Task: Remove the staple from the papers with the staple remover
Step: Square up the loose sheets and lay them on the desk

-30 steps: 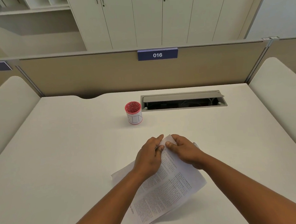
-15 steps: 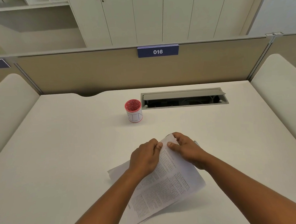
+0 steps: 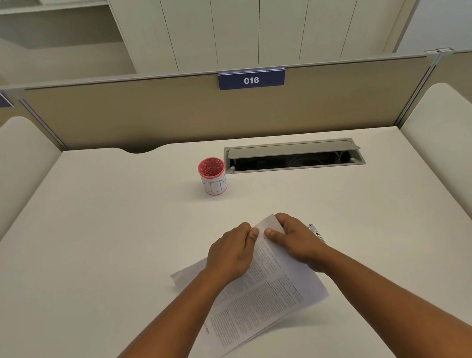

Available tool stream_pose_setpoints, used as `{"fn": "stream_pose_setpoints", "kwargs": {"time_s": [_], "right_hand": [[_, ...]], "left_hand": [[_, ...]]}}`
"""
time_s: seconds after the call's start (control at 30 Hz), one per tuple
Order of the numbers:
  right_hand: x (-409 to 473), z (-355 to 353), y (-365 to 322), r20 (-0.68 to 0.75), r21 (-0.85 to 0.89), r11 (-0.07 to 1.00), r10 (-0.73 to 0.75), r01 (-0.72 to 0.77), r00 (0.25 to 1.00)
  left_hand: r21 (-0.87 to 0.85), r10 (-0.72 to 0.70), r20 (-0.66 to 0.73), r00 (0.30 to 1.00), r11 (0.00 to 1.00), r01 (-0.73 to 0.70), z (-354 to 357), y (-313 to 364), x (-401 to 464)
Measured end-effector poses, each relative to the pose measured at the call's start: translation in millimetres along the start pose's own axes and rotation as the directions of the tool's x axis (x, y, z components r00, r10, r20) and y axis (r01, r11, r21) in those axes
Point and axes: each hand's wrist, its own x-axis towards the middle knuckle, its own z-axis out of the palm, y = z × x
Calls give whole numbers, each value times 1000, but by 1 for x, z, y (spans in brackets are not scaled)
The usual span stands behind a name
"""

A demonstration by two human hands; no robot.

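Both hands meet at the far corner of the white printed paper sheets (image 3: 268,294), which lie slanted on the pale cream bench (image 3: 95,258). The left hand (image 3: 231,254) pinches that corner, its grip clenched on the sheets with thumb and fingers curled together. The right hand (image 3: 295,241) does likewise just beside it, thumb on top of the page, fingers tucked behind the raised corner. A slim silvery metal tool (image 3: 316,233) lies on the bench just right of the right grip, partly hidden by it; whether it is the staple remover cannot be told. Beyond both grips stands a red-rimmed white cup (image 3: 213,177) lettered "BIN". The staple itself is too small to make out.
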Motion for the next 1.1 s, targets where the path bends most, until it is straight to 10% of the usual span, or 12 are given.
{"fn": "stream_pose_setpoints", "kwargs": {"time_s": [0.23,0.47,0.7,0.9,1.1], "right_hand": [[1,-1,6,-61,0,1000,-3,3,998],[7,-7,6,-54,28,999,20,-18,998],[18,-15,26,-145,66,996,76,-67,987],[32,-47,68,-589,-356,876,58,-324,806],[30,-66,86,-505,-453,734,255,-505,824]], "left_hand": [[-14,13,168,986,1000,-10,-6,-3,8],[-404,-16,310,950,903,147,-5,-10,19],[-263,-31,258,966,959,101,14,-14,31],[-175,-79,242,967,977,124,27,-22,43],[-139,-95,234,967,982,130,33,-27,53]]}}
